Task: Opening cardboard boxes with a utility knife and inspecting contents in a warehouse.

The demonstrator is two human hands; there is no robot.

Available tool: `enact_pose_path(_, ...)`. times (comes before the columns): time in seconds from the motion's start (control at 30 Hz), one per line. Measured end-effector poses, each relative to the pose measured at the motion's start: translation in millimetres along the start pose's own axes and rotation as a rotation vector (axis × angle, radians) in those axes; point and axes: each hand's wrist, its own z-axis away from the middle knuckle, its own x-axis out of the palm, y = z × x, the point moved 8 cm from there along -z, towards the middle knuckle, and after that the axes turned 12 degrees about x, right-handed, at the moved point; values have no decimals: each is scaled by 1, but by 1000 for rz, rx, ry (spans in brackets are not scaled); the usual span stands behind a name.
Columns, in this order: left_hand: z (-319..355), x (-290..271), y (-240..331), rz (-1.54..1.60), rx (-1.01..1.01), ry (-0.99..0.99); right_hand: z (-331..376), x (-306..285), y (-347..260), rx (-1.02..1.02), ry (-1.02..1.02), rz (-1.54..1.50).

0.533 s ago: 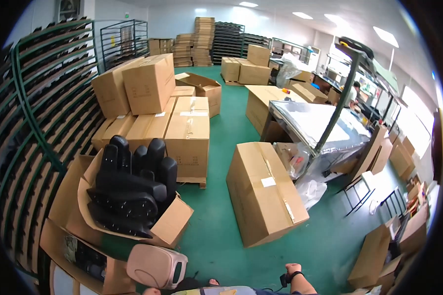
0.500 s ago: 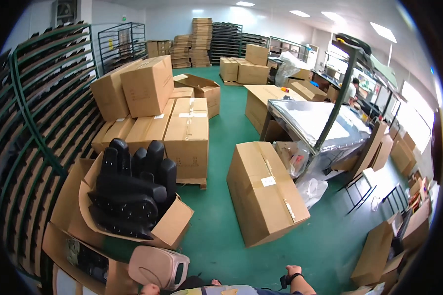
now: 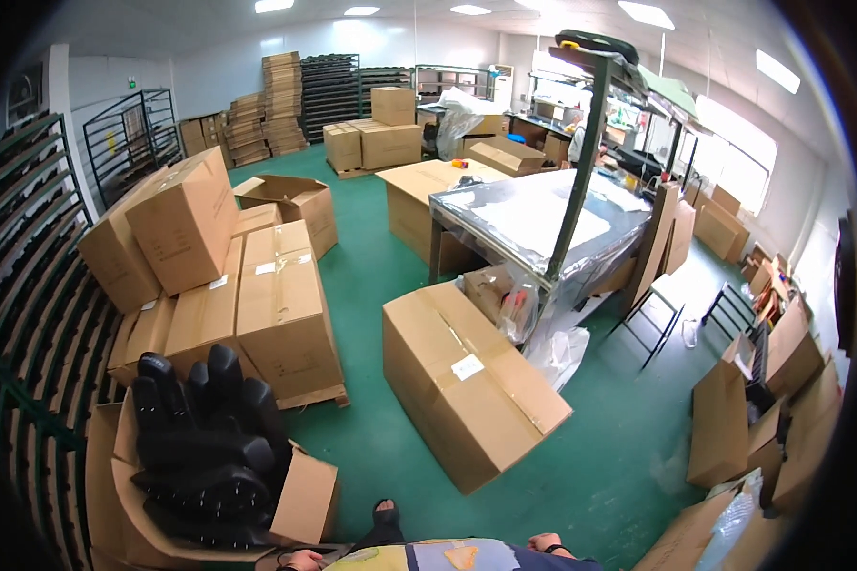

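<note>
My left hand (image 3: 302,560) is low at the bottom edge, cut off by the frame and close to the open carton (image 3: 307,490). Its fingers are too hidden to show whether it holds anything. That carton is packed with several black padded pieces (image 3: 209,457) standing and lying together. My right hand (image 3: 547,542), with a dark band at the wrist, is beside my body at the lower edge. Its fingers look curled in, with nothing visible in them. Ahead of me on the green floor stands a large taped carton (image 3: 467,381) with a white label.
Stacked cartons (image 3: 281,314) stand on a pallet at the left, beside green racks (image 3: 29,257). A plastic-covered workbench (image 3: 533,214) is to the right of centre. Further right are a stool (image 3: 652,309) and leaning cardboard (image 3: 719,423). Another person (image 3: 577,143) is near the far benches.
The view has swung to the right and I have moved forward. The pinkish-beige stool beside my left hand has left the view. My right hand sits lower, nearer my body.
</note>
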Motion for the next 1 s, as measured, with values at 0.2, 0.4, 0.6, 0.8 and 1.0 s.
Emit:
enact_pose_path(0.2,-79,-81,95,323,-70,-30,61,-11,-153,-139,87,14)
enact_pose_path(0.4,-179,-99,28,-188,304,-12,166,5,-353,-589,290,373)
enact_pose_path(0.6,-269,-117,41,-567,445,-119,290,-139,-495,-893,792,269)
enact_pose_path(0.8,-339,-169,95,-579,444,-130,418,-352,-623,-1052,1041,-70)
enact_pose_path(1.0,-418,-224,176,-567,431,-107,549,-403,-754,-1389,1263,-371)
